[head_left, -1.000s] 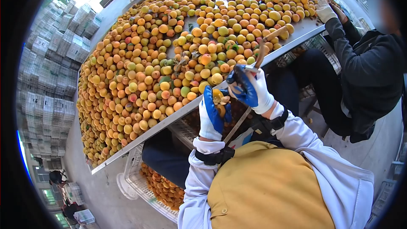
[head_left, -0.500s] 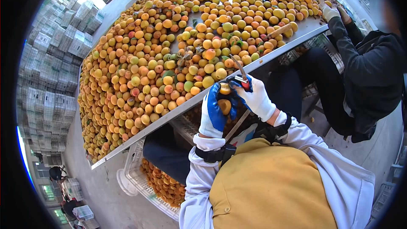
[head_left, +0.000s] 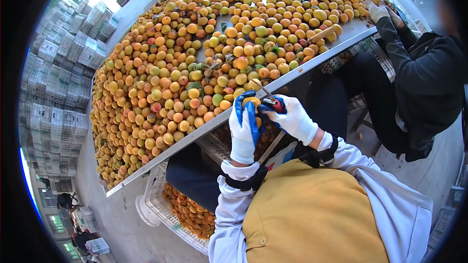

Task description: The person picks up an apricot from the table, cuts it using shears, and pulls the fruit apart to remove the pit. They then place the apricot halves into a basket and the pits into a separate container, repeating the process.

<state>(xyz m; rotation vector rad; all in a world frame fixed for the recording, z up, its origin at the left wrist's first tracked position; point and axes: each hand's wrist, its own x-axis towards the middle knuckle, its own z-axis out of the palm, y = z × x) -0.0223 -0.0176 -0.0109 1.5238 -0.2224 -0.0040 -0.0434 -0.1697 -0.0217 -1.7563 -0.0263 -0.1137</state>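
Observation:
My left hand (head_left: 243, 134), in a white glove with blue coated fingers, is closed around an apricot (head_left: 252, 101) just in front of the table edge. Part of another apricot piece shows lower between the fingers. In my right hand (head_left: 296, 119), gloved alike, is a knife (head_left: 278, 104) with a red and black handle. Its thin curved blade points up and left, past the apricot and over the table's metal rim (head_left: 195, 138). Whole apricots (head_left: 161, 83), yellow to orange, lie heaped on the table beyond my hands.
Below the table at left, a white plastic crate (head_left: 157, 202) holds cut apricots (head_left: 187, 209). A wooden-handled tool (head_left: 321, 35) lies among the fruit. At right sits a co-worker (head_left: 424, 83) with gloved hands at the table. Stacked crates (head_left: 58, 92) stand far left.
My left hand has turned, its fingers now wrapped higher round the apricot. My right hand and the knife have dropped slightly and tilted left. The lower apricot piece is now mostly hidden.

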